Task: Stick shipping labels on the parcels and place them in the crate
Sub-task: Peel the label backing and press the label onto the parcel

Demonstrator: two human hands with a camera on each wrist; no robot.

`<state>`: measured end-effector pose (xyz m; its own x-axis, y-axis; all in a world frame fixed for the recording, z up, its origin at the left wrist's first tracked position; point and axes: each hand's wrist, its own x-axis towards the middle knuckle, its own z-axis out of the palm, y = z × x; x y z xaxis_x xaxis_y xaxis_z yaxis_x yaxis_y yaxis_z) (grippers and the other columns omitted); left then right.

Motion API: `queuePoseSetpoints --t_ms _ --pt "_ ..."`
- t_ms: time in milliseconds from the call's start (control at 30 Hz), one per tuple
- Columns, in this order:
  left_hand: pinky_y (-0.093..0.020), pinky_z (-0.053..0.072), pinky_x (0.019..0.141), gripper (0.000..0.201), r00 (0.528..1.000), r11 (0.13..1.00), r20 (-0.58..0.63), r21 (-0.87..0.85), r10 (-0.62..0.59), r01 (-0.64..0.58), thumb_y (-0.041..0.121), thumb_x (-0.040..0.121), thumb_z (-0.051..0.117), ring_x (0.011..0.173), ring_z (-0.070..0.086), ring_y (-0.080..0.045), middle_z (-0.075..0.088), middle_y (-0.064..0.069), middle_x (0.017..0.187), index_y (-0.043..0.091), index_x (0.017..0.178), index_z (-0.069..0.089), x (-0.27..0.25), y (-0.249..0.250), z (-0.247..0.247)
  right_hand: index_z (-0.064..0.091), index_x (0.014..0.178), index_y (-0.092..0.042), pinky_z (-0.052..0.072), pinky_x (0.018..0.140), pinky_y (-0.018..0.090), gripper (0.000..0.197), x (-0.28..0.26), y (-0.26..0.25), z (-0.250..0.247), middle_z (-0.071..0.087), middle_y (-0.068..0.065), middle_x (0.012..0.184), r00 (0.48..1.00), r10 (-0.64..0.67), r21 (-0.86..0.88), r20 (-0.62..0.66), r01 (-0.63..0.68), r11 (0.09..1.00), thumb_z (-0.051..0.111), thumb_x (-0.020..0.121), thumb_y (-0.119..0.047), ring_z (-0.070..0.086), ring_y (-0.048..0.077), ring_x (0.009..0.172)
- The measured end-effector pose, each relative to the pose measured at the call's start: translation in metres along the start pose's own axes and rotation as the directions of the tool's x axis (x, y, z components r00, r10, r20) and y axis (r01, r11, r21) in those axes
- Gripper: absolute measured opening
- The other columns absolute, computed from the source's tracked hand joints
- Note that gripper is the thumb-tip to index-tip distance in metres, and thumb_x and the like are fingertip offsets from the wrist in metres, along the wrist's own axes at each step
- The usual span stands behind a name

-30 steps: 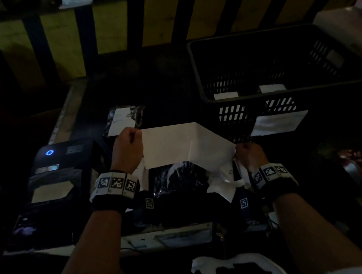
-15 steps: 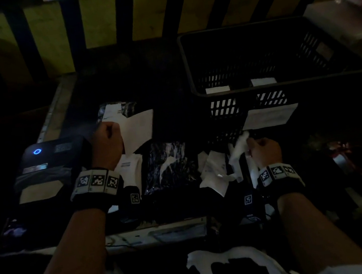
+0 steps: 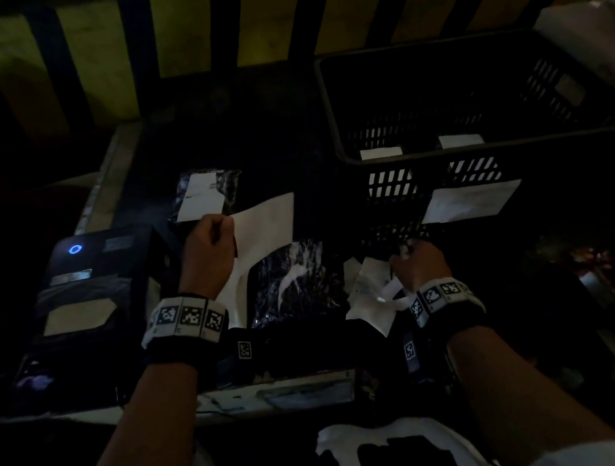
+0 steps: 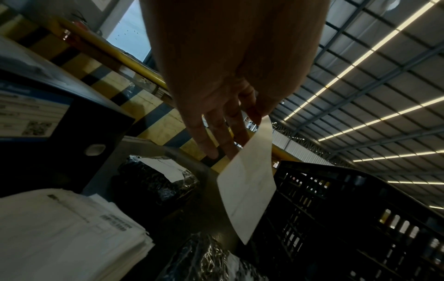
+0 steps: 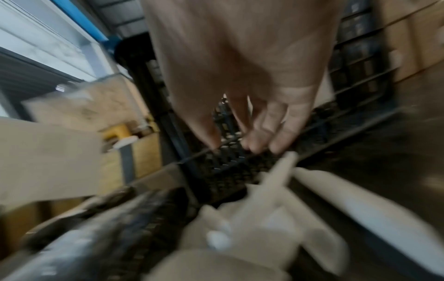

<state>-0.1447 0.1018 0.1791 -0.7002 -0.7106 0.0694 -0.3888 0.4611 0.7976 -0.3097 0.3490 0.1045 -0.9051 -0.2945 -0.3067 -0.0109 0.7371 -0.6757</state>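
matt paper label, glossy crinkled plastic parcel, perforated plastic crate

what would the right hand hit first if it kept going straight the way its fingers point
Probably the black crate: the right hand points its fingers at the slotted near wall, with nothing visible between. The picture is blurred, so depth is uncertain.

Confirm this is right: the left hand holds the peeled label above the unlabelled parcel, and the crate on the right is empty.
Not quite: the crate is not empty. The head view shows two white labels on parcels inside it, by its near wall. The rest stands: the left hand holds the label above the unlabelled parcel.
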Motion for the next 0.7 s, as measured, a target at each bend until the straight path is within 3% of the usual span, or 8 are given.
queuePoseSetpoints --t_ms 133,200,333,433,533,633,667,700 --pt "-0.023 0.047 0.069 0.015 0.998 0.996 0.067 -0.088 -0.019 0.025 0.03 0.095 0.048 0.074 0.057 -0.008 0.056 0.005 0.082 0.015 0.1 0.051 -0.004 0.001 0.0 0.067 0.092 -0.003 0.053 0.071 0.036 0.025 0.001 -0.044 0.01 0.068 0.01 0.084 0.974 -0.226 0.194 -0.015 0.225 0.955 0.049 0.092 -0.02 0.065 0.023 0.077" --pt "-0.028 0.05 0.075 0.02 0.992 0.991 0.126 -0.129 -0.026 0.043 0.034 0.092 0.054 0.083 0.061 -0.012 0.061 0.002 0.09 0.017 0.103 0.053 -0.006 0.001 0.0 0.066 0.085 -0.011 0.048 0.064 0.032 0.033 -0.006 -0.073 0.014 0.066 0.006 0.079 0.969 -0.194 0.293 0.151 0.143 0.945 0.05 0.095 -0.038 0.061 0.02 0.066" --pt "-0.013 0.047 0.071 0.033 0.98 0.99 0.197 -0.139 0.021 0.007 0.036 0.085 0.062 0.088 0.06 0.0 0.062 0.008 0.096 0.02 0.112 0.053 -0.015 0.0 0.0 0.069 0.088 -0.002 0.049 0.059 0.031 0.05 -0.004 -0.105 0.028 0.069 0.011 0.077 0.96 -0.145 0.427 0.237 0.031 0.904 0.054 0.091 -0.049 0.063 0.022 0.065" --pt "-0.027 0.051 0.085 0.051 0.96 0.99 0.279 -0.138 0.024 0.015 0.05 0.075 0.065 0.103 0.059 -0.008 0.058 0.005 0.114 0.027 0.118 0.051 -0.02 -0.004 -0.001 0.069 0.081 0.0 0.056 0.07 0.041 0.043 -0.005 -0.122 0.032 0.071 0.021 0.082 0.964 -0.146 0.506 0.224 0.013 0.863 0.062 0.088 -0.042 0.068 0.031 0.07" --pt "-0.038 0.045 0.1 0.071 0.942 0.997 0.336 -0.07 -0.015 0.041 0.06 0.068 0.062 0.121 0.048 -0.013 0.047 0.005 0.135 0.029 0.129 0.044 -0.023 -0.01 -0.004 0.068 0.084 0.001 0.052 0.061 0.025 0.03 -0.006 -0.134 0.028 0.067 0.015 0.073 0.965 -0.154 0.502 0.212 0.027 0.864 0.057 0.092 -0.025 0.063 0.029 0.067" --pt "-0.04 0.035 0.109 0.092 0.933 0.998 0.354 0.015 -0.063 0.062 0.066 0.064 0.061 0.135 0.033 -0.016 0.029 0.003 0.15 0.027 0.141 0.03 -0.029 -0.02 -0.004 0.062 0.099 0.014 0.046 0.055 0.031 0.037 -0.009 -0.139 0.026 0.061 0.037 0.092 0.97 -0.218 0.412 0.112 0.154 0.898 0.053 0.09 -0.021 0.057 0.049 0.081" --pt "-0.04 0.033 0.111 0.097 0.932 0.997 0.356 0.042 -0.074 0.064 0.067 0.063 0.061 0.137 0.03 -0.018 0.025 0.003 0.152 0.026 0.144 0.025 -0.031 -0.025 -0.003 0.061 0.092 0.014 0.039 0.053 0.03 0.035 -0.01 -0.14 0.027 0.055 0.038 0.083 0.968 -0.235 0.398 0.086 0.183 0.899 0.053 0.089 -0.02 0.052 0.049 0.072" --pt "-0.039 0.032 0.111 0.1 0.93 0.996 0.356 0.061 -0.087 0.07 0.066 0.063 0.061 0.138 0.029 -0.019 0.022 0.002 0.153 0.026 0.145 0.022 -0.033 -0.03 -0.001 0.059 0.08 0.011 0.032 0.05 0.027 0.031 -0.012 -0.142 0.03 0.05 0.028 0.071 0.967 -0.246 0.374 0.063 0.205 0.904 0.053 0.088 -0.019 0.046 0.038 0.06"
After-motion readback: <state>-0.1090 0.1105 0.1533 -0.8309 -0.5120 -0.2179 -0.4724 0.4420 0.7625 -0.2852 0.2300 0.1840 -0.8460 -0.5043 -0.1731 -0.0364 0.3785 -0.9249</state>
